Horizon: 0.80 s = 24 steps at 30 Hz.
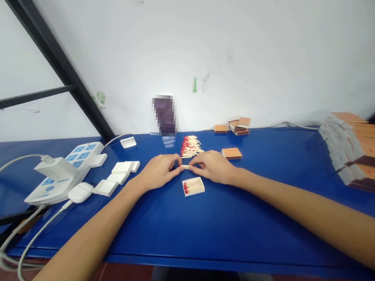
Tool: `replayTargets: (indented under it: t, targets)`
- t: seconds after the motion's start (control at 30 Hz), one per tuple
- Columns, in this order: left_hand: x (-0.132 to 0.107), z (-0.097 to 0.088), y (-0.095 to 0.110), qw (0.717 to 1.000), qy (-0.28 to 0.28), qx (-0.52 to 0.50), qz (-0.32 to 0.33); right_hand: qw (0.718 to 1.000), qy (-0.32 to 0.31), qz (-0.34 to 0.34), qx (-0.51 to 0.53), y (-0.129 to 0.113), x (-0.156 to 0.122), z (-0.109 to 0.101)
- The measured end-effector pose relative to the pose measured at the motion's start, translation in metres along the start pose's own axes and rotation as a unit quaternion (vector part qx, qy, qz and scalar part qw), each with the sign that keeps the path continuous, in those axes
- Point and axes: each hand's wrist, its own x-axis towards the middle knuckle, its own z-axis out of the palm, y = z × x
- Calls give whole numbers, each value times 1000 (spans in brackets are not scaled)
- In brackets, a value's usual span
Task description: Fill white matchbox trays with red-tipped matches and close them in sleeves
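Observation:
My left hand (162, 169) and my right hand (211, 167) meet over the table, pinching a few matches (184, 167) between them. The left fingertips are at the red heads, the right ones at the plain ends. Just in front of the hands lies a white matchbox tray (197, 194) with several red-headed matches in it. Behind the fingers is a loose pile of matches (191, 147), heads mostly to the left. A closed orange matchbox (232, 153) rests beyond my right hand. How many matches I hold cannot be made out.
White matchbox trays (118, 177) lie left, another tray (128, 142) farther back. A power strip (66, 172) with cables and a white earbud case (80, 192) stands at the left. More matchboxes (239, 125) sit by the wall. Wrapped matchbox packs (360, 148) are stacked right. A pixelated object (165, 115) leans on the wall.

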Motion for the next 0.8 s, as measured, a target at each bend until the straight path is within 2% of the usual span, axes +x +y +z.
replayTargets:
  t: [0.4, 0.63, 0.8]
  targets:
    - [-1, -4, 4, 1000, -30, 2, 5, 998, -35, -20, -54, -6, 4, -9]
    - [-2, -2, 3, 996, -39, 77, 25, 997, -62, -46, -9, -10, 7, -19]
    - [-2, -2, 6, 994, -41, 96, 28, 996, -61, -59, -6, -8, 8, -16]
